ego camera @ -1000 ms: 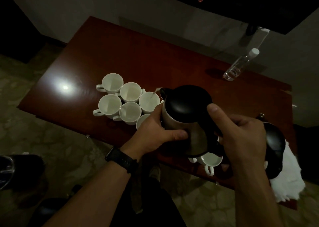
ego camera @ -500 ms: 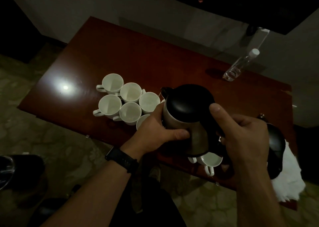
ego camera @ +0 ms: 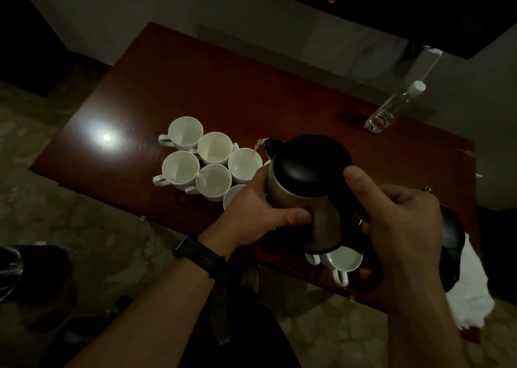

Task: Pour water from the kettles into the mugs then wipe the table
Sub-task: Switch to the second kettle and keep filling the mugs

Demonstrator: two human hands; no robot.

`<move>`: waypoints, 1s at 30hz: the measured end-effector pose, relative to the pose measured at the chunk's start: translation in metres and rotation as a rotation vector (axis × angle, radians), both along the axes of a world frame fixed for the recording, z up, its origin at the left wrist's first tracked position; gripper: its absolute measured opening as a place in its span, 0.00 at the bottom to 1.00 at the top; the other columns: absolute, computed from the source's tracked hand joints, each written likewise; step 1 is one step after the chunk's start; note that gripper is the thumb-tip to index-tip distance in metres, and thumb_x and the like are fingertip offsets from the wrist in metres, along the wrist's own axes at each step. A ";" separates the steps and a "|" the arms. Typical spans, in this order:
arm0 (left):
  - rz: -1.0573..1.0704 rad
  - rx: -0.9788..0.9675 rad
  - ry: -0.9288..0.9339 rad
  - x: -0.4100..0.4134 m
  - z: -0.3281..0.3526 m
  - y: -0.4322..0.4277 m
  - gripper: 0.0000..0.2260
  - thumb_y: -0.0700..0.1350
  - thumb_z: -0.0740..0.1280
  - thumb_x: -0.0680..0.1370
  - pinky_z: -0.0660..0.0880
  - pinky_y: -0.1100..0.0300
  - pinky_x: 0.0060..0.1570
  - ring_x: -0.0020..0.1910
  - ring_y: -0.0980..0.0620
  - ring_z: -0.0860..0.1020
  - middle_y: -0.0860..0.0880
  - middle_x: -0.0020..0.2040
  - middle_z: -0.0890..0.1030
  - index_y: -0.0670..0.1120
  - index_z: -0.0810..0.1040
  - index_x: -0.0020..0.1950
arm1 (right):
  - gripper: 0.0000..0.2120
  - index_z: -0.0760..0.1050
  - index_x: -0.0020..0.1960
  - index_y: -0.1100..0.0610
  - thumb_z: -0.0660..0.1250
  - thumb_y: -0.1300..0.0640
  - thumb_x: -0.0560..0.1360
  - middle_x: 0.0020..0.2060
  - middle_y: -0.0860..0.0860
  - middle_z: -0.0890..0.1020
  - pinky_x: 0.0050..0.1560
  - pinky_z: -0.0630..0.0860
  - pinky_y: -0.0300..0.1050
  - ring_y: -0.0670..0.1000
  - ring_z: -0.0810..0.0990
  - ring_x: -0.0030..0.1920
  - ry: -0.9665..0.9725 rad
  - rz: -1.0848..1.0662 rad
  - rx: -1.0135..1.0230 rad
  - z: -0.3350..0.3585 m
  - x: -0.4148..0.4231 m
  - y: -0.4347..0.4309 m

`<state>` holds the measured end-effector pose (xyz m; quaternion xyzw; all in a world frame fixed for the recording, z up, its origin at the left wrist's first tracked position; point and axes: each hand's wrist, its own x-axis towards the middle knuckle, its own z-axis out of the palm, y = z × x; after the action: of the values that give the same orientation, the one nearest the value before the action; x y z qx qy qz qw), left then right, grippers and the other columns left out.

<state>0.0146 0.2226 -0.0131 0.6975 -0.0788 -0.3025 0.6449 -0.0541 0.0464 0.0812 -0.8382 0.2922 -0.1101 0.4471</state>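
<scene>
Fingers (ego camera: 391,199): right hand (ego camera: 402,227) curled round kettle (ego camera: 307,172) handle; left hand (ego camera: 251,213) gripping its body.
Kettle: tilted over table (ego camera: 223,88), spout streaming into mug (ego camera: 244,164).
Mugs (ego camera: 214,183): clustered, touching, left of kettle.

I see white mugs (ego camera: 214,147), kettle (ego camera: 310,169) w/ blk lid & silver body, table (ego camera: 223,88) red-brown, my watch strap (ego camera: 200,255) blk, cloth (ego camera: 472,292) white, bottle (ego camera: 391,110) clear
</scene>
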 end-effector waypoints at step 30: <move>-0.042 0.028 -0.103 0.002 0.007 0.005 0.49 0.60 0.81 0.58 0.75 0.62 0.65 0.67 0.63 0.76 0.61 0.66 0.78 0.58 0.65 0.76 | 0.39 0.80 0.38 0.57 0.66 0.19 0.60 0.26 0.60 0.75 0.24 0.71 0.52 0.58 0.72 0.22 -0.125 -0.050 0.141 -0.011 -0.015 0.007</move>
<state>0.0163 0.2275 -0.0059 0.7193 -0.1222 -0.2807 0.6235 -0.0694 0.0530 0.0707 -0.7886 0.2916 -0.1525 0.5194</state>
